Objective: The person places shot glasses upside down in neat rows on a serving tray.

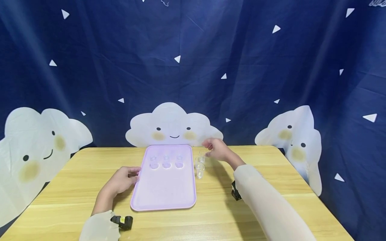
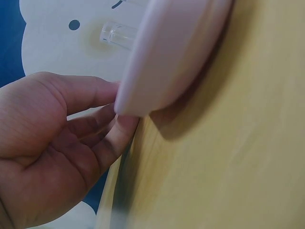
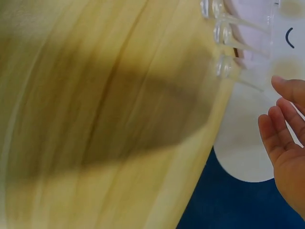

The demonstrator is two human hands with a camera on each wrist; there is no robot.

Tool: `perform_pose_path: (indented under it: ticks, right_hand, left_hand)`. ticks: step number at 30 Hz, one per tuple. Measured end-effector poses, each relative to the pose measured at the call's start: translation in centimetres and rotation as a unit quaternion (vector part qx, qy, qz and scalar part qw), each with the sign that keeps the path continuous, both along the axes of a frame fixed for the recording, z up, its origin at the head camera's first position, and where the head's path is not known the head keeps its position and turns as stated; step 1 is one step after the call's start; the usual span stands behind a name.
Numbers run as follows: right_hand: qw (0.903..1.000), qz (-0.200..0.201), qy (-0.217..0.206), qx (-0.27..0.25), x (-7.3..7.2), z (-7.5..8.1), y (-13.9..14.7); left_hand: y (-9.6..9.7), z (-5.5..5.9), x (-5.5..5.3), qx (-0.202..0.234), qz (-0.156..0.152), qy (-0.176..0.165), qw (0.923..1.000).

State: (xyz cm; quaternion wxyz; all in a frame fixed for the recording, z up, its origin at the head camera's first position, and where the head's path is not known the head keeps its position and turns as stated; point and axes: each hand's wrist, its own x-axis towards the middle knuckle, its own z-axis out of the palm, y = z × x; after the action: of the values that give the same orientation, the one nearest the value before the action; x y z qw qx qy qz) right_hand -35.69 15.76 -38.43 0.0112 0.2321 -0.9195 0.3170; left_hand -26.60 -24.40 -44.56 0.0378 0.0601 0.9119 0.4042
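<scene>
Your left hand (image 1: 121, 180) pinches the tray's (image 1: 164, 190) left edge. Your right hand (image 1: 220, 150), loosely parted, holds nothing near the cups (image 1: 200, 171) outside the right edge; table (image 1: 280, 177) extends rightward.

You're rocking pale cream fabric sleeves (image 1: 271, 204)
There's a small black blocky gadget (image 1: 128, 223) with a yellow patch (image 1: 122, 220) by your left cuff (image 1: 105, 219), and a second black gadget (image 1: 236, 192), partly hidden, by your right cuff (image 1: 239, 174).

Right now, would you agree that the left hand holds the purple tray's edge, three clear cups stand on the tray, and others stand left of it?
Not quite: in the head view, the other cups stand right of the purple tray; the left hand does hold its edge, with three clear cups on it.
</scene>
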Motion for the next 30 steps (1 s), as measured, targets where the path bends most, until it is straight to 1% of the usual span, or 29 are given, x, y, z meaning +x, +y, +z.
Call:
perform_pose_path:
  ticks: [11,20,27,30]
  right_hand:
    - [0.9987,-0.017,-0.025,-0.042,0.2,-1.9,0.7]
    - [0.9960,-0.029,-0.051,-0.068,0.2,-3.3,0.8]
    - [0.9916,-0.039,-0.058,-0.109,0.1,-4.7,0.7]
    - [0.9884,-0.051,-0.064,-0.128,0.2,-5.3,0.4]
  left_hand:
    - [0.0,0.2,0.2,-0.002,-0.002,0.003,1.0000]
    - [0.1,0.2,0.0,-0.003,-0.001,0.006,1.0000]
    - [0.0,0.0,-0.2,-0.009,-0.001,0.006,0.9999]
    - [0.0,0.0,-0.1,-0.011,-0.001,0.005,0.9999]
